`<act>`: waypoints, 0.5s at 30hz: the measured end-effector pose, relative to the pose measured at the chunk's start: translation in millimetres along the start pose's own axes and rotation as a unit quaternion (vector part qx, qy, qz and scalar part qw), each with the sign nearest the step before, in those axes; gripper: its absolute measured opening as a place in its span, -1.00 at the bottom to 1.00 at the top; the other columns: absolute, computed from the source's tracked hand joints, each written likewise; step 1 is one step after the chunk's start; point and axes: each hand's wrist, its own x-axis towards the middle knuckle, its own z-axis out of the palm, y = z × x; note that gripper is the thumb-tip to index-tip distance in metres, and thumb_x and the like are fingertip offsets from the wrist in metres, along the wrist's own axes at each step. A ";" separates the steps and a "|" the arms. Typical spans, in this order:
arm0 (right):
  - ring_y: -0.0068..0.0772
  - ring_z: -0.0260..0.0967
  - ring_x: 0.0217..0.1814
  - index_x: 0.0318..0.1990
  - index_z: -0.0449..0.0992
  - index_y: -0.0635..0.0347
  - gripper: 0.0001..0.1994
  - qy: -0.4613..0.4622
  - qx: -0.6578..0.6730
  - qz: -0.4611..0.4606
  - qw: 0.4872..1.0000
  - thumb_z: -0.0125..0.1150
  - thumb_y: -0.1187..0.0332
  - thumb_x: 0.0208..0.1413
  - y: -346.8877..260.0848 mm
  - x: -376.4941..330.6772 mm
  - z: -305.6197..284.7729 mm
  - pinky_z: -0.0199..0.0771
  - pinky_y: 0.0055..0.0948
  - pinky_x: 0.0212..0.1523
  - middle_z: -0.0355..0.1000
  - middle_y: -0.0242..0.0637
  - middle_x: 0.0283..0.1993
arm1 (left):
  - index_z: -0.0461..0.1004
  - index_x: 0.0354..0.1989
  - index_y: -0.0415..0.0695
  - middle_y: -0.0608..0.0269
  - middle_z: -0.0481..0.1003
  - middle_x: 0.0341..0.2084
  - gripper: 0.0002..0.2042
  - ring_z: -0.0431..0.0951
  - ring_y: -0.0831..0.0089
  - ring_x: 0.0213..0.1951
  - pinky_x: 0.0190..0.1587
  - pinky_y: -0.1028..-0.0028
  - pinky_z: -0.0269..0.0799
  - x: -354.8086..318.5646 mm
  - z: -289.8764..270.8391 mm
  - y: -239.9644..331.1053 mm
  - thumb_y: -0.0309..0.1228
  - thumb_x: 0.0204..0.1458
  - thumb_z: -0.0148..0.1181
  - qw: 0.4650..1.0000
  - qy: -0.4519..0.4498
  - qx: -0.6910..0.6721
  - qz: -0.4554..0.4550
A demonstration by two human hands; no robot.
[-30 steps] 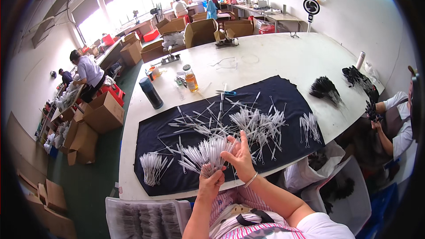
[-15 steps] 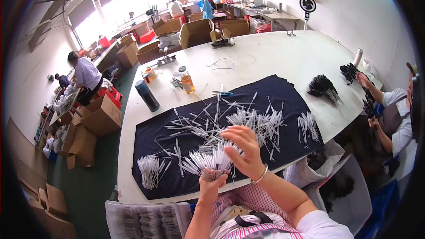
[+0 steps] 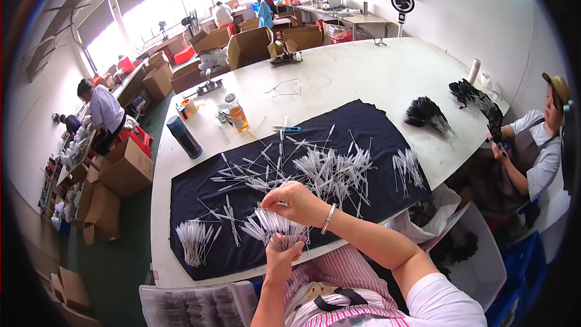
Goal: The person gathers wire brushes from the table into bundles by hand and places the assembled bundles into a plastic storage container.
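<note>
My left hand (image 3: 283, 260) is wrapped round the wire handles of a bunch of small white brushes (image 3: 272, 223), their bristle heads fanned upward. My right hand (image 3: 298, 204) is bent over the top of that bunch, fingertips curled together at the brush tips. Whether a single brush is between those fingertips is too small to tell. Beyond the hands, a loose heap of the same brushes (image 3: 336, 169) lies on a dark blue cloth (image 3: 242, 260). A neat bundle of brushes (image 3: 195, 241) sits at the cloth's left, and a smaller group (image 3: 407, 168) at its right.
On the white table (image 3: 357, 72) stand a dark bottle (image 3: 184, 137) and a jar of amber liquid (image 3: 237, 115); blue-handled snips (image 3: 287, 129) lie by the cloth. Black brushes (image 3: 426, 115) lie at right, near a seated co-worker (image 3: 532, 151). Plastic bins (image 3: 242, 297) flank my lap.
My right hand has moved left and down onto the tips of the bunch, its fingers curling in from spread. My left hand keeps its hold. The whole view has shifted slightly.
</note>
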 end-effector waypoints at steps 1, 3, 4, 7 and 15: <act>-0.43 0.38 -0.36 -0.39 0.51 0.13 -0.86 0.014 -0.018 -0.012 1.000 0.20 0.50 -0.20 0.0 -0.2 -1.3 0.36 -0.49 -0.28 0.47 -0.34 -0.43 | 0.18 -0.55 -0.09 0.12 0.47 -0.56 -0.73 0.31 0.65 -0.68 -0.70 0.68 0.10 0.0 -0.9 -1.5 -0.70 -0.21 0.16 1.000 0.002 0.000 -0.001; -0.44 0.37 -0.36 -0.39 0.51 0.13 -0.86 0.005 -0.014 -0.002 1.000 0.21 0.49 -0.19 -2.1 1.4 -4.9 0.36 -0.50 -0.29 0.47 -0.35 -0.44 | 0.20 -0.56 -0.10 0.15 0.46 -0.59 -0.75 0.30 0.66 -0.69 -0.70 0.68 0.10 1.5 -2.3 -5.4 -0.70 -0.21 0.16 1.000 0.003 0.023 -0.004; -0.45 0.37 -0.37 -0.38 0.51 0.13 -0.86 -0.002 -0.011 0.007 1.000 0.21 0.48 -0.19 -2.2 2.8 -6.8 0.37 -0.51 -0.31 0.47 -0.35 -0.44 | 0.20 -0.56 -0.10 0.15 0.46 -0.59 -0.75 0.30 0.66 -0.69 -0.70 0.68 0.10 1.3 -1.1 -5.8 -0.70 -0.21 0.16 1.000 0.005 0.024 -0.004; -0.43 0.39 -0.37 -0.34 0.51 0.16 -0.86 0.020 0.053 0.034 0.998 0.20 0.45 -0.14 1.0 9.1 -10.0 0.38 -0.51 -0.32 0.46 -0.29 -0.39 | 0.22 -0.57 -0.11 0.19 0.44 -0.63 -0.76 0.29 0.66 -0.70 -0.71 0.69 0.09 0.2 3.0 -6.1 -0.71 -0.21 0.15 1.000 0.013 0.026 -0.012; -0.36 0.40 -0.26 -0.40 0.53 0.03 -0.87 -0.083 -0.077 0.055 0.992 0.08 0.35 -0.13 11.6 5.6 -4.1 0.28 -0.35 -0.22 0.47 -0.38 -0.40 | 0.21 -0.56 -0.10 0.17 0.45 -0.62 -0.75 0.30 0.66 -0.70 -0.72 0.69 0.10 -3.2 0.6 -7.9 -0.69 -0.21 0.17 1.000 0.019 -0.002 -0.023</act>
